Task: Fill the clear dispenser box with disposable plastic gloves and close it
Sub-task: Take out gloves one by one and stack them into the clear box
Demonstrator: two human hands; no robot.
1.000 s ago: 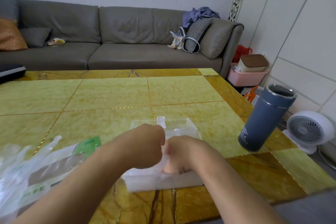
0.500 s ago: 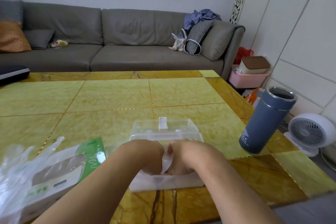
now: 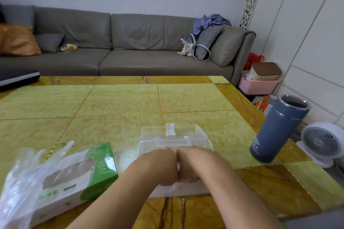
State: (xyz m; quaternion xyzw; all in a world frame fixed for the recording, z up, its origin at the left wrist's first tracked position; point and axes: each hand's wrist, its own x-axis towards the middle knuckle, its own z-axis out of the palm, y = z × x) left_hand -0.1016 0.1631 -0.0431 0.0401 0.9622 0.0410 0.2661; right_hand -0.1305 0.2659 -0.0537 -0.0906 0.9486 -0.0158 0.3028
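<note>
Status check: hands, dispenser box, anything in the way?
Left hand and right hand knuckle to knuckle, pressing down into clear dispenser box. Lid open. Glove carton left of it, blue flask right, neither obstructing.

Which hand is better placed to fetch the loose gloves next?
Left, probably. The loose gloves and carton lie on the left hand's side of the box. The right hand would have to cross over. Both hands are now down in the box.
</note>
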